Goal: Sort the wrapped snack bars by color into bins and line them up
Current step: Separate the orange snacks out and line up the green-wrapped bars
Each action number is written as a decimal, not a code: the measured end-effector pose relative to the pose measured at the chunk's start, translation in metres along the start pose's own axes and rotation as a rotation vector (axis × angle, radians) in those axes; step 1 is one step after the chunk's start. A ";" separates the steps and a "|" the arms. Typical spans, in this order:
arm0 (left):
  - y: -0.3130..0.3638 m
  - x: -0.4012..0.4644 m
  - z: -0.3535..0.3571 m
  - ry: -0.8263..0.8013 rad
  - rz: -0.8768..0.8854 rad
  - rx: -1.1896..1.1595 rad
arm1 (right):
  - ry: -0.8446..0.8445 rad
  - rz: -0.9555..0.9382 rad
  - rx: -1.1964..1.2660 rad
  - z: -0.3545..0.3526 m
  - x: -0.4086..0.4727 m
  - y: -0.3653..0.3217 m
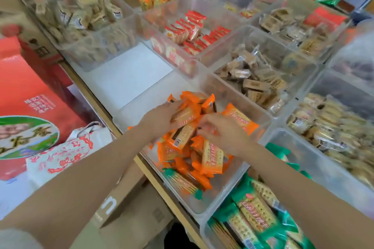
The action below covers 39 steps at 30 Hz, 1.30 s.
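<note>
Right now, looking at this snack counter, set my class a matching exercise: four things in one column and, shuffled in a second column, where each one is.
Things
1. orange-wrapped bars
2. green-wrapped bars
3. red-wrapped bars
4. stray green bar

Places
A. clear bin nearest the camera, lower right
B. near end of the orange bin, under orange bars
C. clear bin under both hands
D. clear bin further back, past the bare white patch

Pairs: 1-C, 2-A, 3-D, 4-B
</note>
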State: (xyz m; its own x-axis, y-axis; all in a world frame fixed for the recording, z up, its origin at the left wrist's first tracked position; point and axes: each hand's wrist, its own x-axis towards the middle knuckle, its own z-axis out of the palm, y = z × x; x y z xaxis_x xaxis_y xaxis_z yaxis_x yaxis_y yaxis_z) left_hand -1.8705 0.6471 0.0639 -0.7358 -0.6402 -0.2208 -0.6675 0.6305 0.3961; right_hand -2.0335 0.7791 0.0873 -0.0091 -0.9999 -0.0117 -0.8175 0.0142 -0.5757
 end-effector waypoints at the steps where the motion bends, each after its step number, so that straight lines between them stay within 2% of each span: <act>1: -0.001 0.003 0.003 -0.021 0.016 0.080 | -0.099 -0.074 -0.016 0.003 -0.006 -0.002; 3: -0.001 0.004 0.004 -0.014 0.043 0.223 | -0.267 -0.193 -0.075 0.011 -0.014 -0.007; 5: -0.002 -0.002 0.002 0.101 0.131 0.287 | -0.399 -0.291 -0.159 0.022 -0.018 -0.013; 8: -0.006 -0.022 0.000 0.357 0.411 0.200 | -0.477 -0.342 -0.335 0.039 -0.022 -0.030; 9: -0.009 -0.030 0.000 0.364 0.473 0.127 | -0.462 -0.338 -0.366 0.043 -0.023 -0.036; 12: -0.012 -0.055 -0.003 0.085 0.453 -0.071 | -0.408 -0.270 -0.451 0.051 -0.023 -0.045; 16: -0.011 -0.070 0.003 -0.183 0.375 -0.130 | -0.347 -0.121 -0.449 0.054 -0.022 -0.044; 18: -0.005 -0.074 0.005 -0.259 0.318 -0.185 | -0.327 -0.072 -0.370 0.052 -0.022 -0.040; 20: 0.003 -0.076 0.007 -0.247 0.270 -0.183 | -0.310 -0.025 -0.170 0.047 -0.025 -0.032; 22: 0.008 -0.077 0.006 -0.173 0.217 -0.243 | -0.209 0.066 0.059 0.033 -0.030 -0.029; 25: 0.022 -0.085 0.001 -0.144 0.150 -0.654 | 0.024 0.153 0.341 0.005 -0.048 -0.038; 27: 0.036 -0.094 0.002 -0.116 0.144 -0.849 | 0.106 0.181 0.460 -0.012 -0.067 -0.047; 30: 0.059 -0.106 0.008 -0.061 0.200 -0.909 | 0.283 0.264 0.459 -0.027 -0.109 -0.046; 32: 0.076 -0.115 0.011 -0.063 0.258 -0.841 | 0.440 0.420 0.440 -0.027 -0.149 -0.039; 33: 0.085 -0.120 0.012 -0.081 0.291 -0.781 | 0.466 0.501 0.408 -0.024 -0.170 -0.035; 34: 0.097 -0.125 0.015 -0.115 0.338 -0.706 | 0.442 0.580 0.355 -0.021 -0.195 -0.034; 35: 0.105 -0.129 0.018 -0.145 0.383 -0.620 | 0.341 0.641 0.287 -0.017 -0.216 -0.031; 39: 0.134 -0.132 0.033 -0.321 0.533 -0.226 | -0.285 0.724 0.029 0.014 -0.270 -0.027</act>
State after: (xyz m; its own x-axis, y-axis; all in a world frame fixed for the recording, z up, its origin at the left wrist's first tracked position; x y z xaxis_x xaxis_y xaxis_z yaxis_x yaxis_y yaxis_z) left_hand -1.8665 0.8304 0.1161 -0.9796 -0.0818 -0.1835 -0.1880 0.6950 0.6940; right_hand -2.0010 1.0491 0.0940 -0.3833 -0.7017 -0.6006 -0.6493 0.6672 -0.3651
